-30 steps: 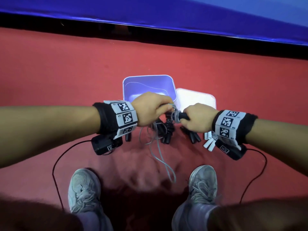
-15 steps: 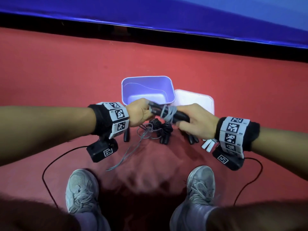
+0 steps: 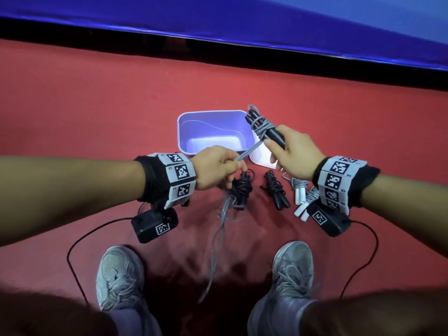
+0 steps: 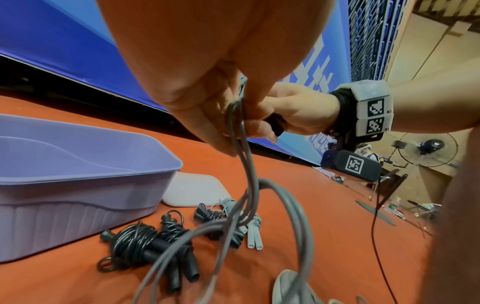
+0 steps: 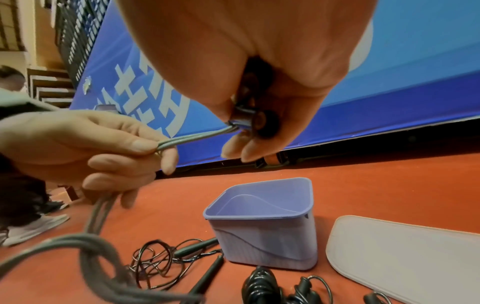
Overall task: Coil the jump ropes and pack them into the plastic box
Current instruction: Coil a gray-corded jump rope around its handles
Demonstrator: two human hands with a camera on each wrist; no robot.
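Note:
My right hand (image 3: pixel 286 149) grips the two black handles (image 3: pixel 269 132) of a grey jump rope, held up over the box's right edge with a few turns of grey cord (image 3: pixel 260 124) wound round them. My left hand (image 3: pixel 218 166) pinches the doubled grey cord (image 5: pixel 182 140) between thumb and forefinger; the slack hangs down in loops (image 3: pixel 218 229) to the floor between my shoes. The empty lilac plastic box (image 3: pixel 211 132) stands open on the red floor in front of me. Two coiled black ropes (image 3: pixel 242 187) (image 3: pixel 276 190) and a coiled grey rope with white handles (image 3: pixel 300 195) lie beside it.
The box's pale lid (image 5: pixel 405 259) lies flat right of the box. A loose black rope with thin handles (image 5: pixel 182 259) is sprawled left of the box. My two grey shoes (image 3: pixel 118 277) stand close below. A blue barrier (image 3: pixel 218 20) runs along the far side.
My right hand has lifted the handles up and to the right, tilting them upright. My left hand has pulled the cord down and left, drawing it taut between the hands.

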